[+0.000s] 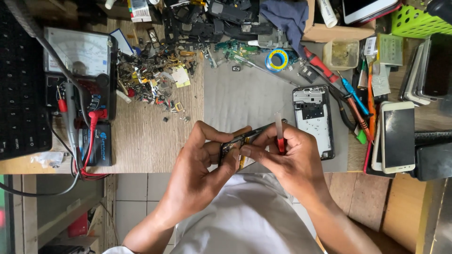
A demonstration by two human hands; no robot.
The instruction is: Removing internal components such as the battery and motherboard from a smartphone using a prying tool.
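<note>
My left hand (200, 162) and my right hand (294, 157) hold an opened black phone (245, 139) edge-on between them, just above the near edge of the grey work mat (245, 99). My left thumb and fingers clamp its left end. My right hand pinches its right end and also grips a thin tool with a red handle and pale blade (279, 134) that points up. A phone back frame (313, 120) with its inside showing lies flat on the mat just right of my hands.
An analog multimeter (80, 61) with red probe leads sits left. A heap of small parts (150, 80) lies behind. Tape roll (276, 59), screwdrivers (351, 96) and stacked phones (398, 136) crowd the right; a green basket (414, 21) stands far right.
</note>
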